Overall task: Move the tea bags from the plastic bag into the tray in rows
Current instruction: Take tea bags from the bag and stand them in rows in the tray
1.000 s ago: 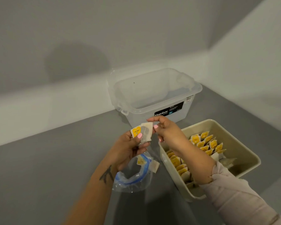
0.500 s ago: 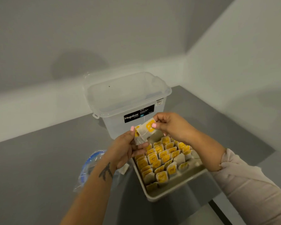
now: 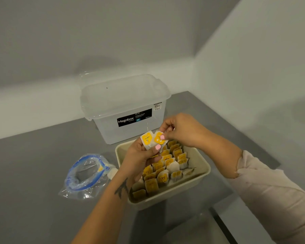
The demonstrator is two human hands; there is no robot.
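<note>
A beige tray (image 3: 202, 175) on the grey table holds several upright tea bags with yellow tags (image 3: 167, 170) in rows. Above its far left corner my left hand (image 3: 141, 155) pinches one tea bag (image 3: 146, 140). My right hand (image 3: 181, 129) pinches a second tea bag (image 3: 158, 139) right beside the first, the two bags touching. Left of the tray lies the clear plastic bag with a blue zip (image 3: 85, 175), crumpled, with a tea bag or two still showing inside near its right edge.
A translucent lidded storage box labelled Megabox (image 3: 125, 106) stands behind the tray against the wall. White walls meet in a corner at the back right. The table's edge (image 3: 218, 217) runs along the front right, close to the tray.
The view has swung, so the tray now sits under my hands. The tea bags held together have been pulled apart into one per hand.
</note>
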